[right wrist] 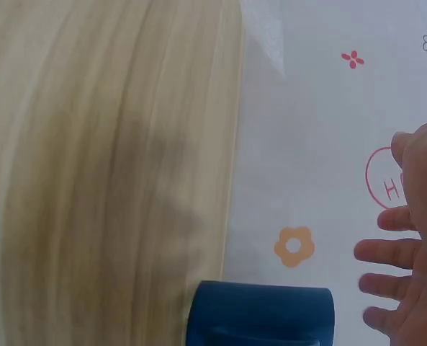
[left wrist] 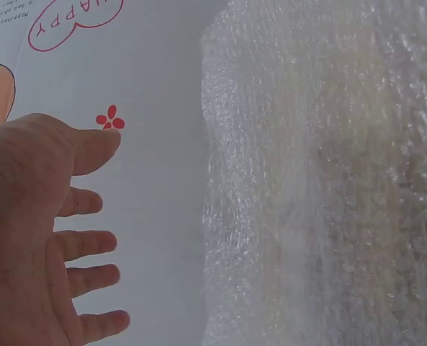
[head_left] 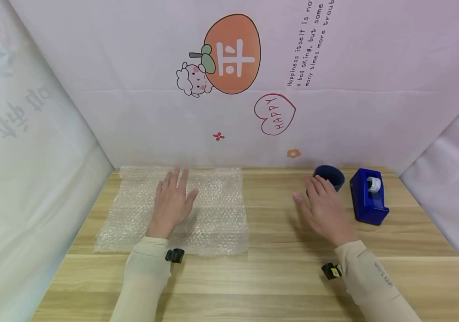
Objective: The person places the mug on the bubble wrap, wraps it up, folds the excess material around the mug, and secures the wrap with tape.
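A clear sheet of bubble wrap [head_left: 217, 210] lies flat on the left of the wooden table. Over it hovers my left hand [head_left: 171, 203], fingers spread and holding nothing; the left wrist view shows the bubble wrap [left wrist: 321, 180] beside the hand [left wrist: 26, 231]. My right hand [head_left: 326, 212] is held above the table with its fingers extended, overlapping the front of a dark blue cup [head_left: 335, 176] in the head view. In the right wrist view the cup [right wrist: 263, 313] stands upright at the bottom, apart from the fingers of the right hand [right wrist: 415, 252].
A blue tape dispenser [head_left: 368, 201] with a roll of tape [head_left: 374, 184] stands right of the cup. A white printed cloth [head_left: 141, 112] rises along the table's back edge, with more cloth at both sides. Small black cameras [head_left: 174, 255] sit at both wrists.
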The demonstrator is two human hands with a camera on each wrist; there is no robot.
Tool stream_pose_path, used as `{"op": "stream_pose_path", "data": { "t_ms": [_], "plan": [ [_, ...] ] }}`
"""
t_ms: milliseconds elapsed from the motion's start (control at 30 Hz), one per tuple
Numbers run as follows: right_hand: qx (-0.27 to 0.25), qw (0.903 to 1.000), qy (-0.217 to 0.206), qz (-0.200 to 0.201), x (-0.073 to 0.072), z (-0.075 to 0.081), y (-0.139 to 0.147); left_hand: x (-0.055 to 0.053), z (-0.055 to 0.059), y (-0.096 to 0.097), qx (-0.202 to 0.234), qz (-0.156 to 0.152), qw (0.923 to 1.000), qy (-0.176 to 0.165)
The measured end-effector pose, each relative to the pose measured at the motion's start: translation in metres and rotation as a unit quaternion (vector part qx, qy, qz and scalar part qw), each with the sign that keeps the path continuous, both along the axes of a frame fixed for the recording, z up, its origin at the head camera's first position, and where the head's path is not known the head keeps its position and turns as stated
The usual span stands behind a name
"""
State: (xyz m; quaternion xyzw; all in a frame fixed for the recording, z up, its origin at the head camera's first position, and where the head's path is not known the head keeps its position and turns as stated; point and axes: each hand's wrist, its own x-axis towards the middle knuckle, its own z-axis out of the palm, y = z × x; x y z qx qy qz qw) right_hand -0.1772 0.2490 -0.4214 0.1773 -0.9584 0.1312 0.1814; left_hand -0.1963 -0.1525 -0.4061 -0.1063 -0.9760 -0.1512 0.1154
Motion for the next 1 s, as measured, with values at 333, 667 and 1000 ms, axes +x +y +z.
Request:
{"op": "stream_pose_path", "data": {
  "t_ms": [333, 667, 1000],
  "plan": [
    [-0.040, 0.9974, -0.057, 0.020, 0.009, -0.015, -0.013, 0.007, -0.006, 0.009, -0.003, -0.011, 0.9995, -0.030],
    [-0.057, 0.9919, -0.104, 0.045, 0.016, -0.025, -0.039, 0.015, -0.013, 0.023, -0.012, -0.036, 0.9972, -0.064],
    [-0.076, 0.9882, -0.119, 0.059, 0.017, -0.032, -0.051, 0.027, -0.021, 0.053, 0.013, -0.120, 0.9890, -0.086]
  ]
}}
